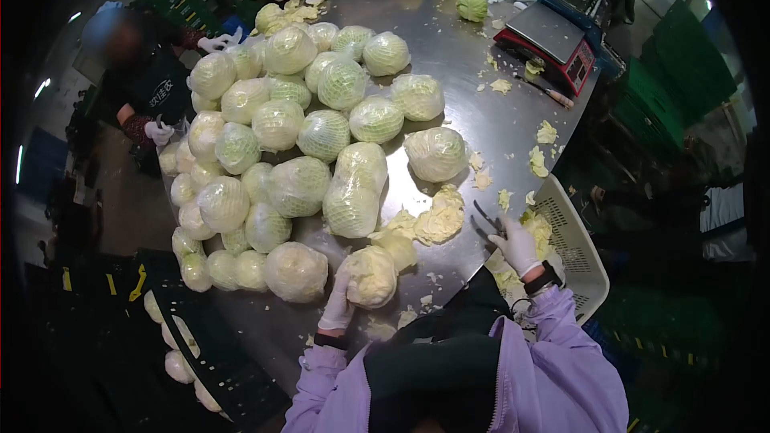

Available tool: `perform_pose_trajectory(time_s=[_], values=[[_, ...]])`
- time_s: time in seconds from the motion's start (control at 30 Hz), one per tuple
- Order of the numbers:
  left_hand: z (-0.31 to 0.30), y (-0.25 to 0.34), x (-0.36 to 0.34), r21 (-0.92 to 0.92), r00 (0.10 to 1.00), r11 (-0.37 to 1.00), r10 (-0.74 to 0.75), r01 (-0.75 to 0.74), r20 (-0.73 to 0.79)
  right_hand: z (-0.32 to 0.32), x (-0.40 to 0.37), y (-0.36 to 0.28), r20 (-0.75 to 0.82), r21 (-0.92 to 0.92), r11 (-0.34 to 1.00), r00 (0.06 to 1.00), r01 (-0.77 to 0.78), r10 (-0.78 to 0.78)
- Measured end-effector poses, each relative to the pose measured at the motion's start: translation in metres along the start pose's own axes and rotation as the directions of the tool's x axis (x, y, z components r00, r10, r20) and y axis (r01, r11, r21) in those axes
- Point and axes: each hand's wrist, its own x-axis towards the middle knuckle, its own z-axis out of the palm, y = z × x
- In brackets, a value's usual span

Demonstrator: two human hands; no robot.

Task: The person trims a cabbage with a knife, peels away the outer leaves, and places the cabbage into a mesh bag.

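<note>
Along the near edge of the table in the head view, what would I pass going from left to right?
Left hand → trimmed cabbage → loose leaves → dark blade → right hand → white basket.

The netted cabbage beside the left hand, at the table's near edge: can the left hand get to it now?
Probably yes. The left hand cups the bare cabbage, and the netted cabbage lies right beside it with nothing between; it must only let go first.
</note>
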Motion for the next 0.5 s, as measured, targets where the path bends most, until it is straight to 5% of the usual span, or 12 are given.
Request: perform_pose_trajectory(time_s=[0.07, 0.17, 0.2, 0.27, 0.33, 0.37, 0.43, 0.5], values=[[0.011, -0.008, -0.003, -0.463, 0.983, 0.874, -0.180, 0.147, -0.028, -0.021, -0.009, -0.035, 0.014, 0.100, 0.990, 0.994, 0.103, -0.105], [0.039, -0.002, -0.004, -0.361, 0.984, 0.918, -0.180, 0.167, -0.002, -0.043, -0.031, -0.116, 0.039, 0.308, 0.875, 0.914, 0.374, -0.404], [0.045, -0.002, -0.004, -0.274, 0.983, 0.945, -0.183, 0.177, 0.004, -0.033, -0.036, -0.134, 0.049, 0.250, 0.836, 0.856, 0.489, -0.515], [0.051, -0.001, -0.008, -0.227, 0.979, 0.952, -0.202, 0.204, 0.035, -0.035, -0.046, -0.181, 0.191, 0.227, 0.854, 0.838, 0.469, -0.511], [0.056, 0.001, -0.011, -0.092, 0.982, 0.992, -0.075, 0.092, 0.171, -0.010, -0.035, -0.188, 0.196, 0.132, 0.797, 0.773, 0.589, -0.604], [0.058, 0.003, -0.011, -0.086, 0.983, 0.992, -0.072, 0.087, 0.171, -0.001, -0.025, -0.183, 0.189, 0.135, 0.795, 0.772, 0.592, -0.607], [0.061, 0.006, -0.013, -0.415, 0.948, 0.874, -0.137, 0.252, 0.288, 0.000, 0.007, -0.172, -0.031, 0.430, 0.793, 0.885, 0.431, -0.464], [0.063, 0.007, -0.014, -0.672, 0.902, 0.623, -0.135, 0.399, 0.410, -0.014, 0.042, -0.146, -0.139, 0.350, 0.872, 0.939, 0.343, -0.314]])
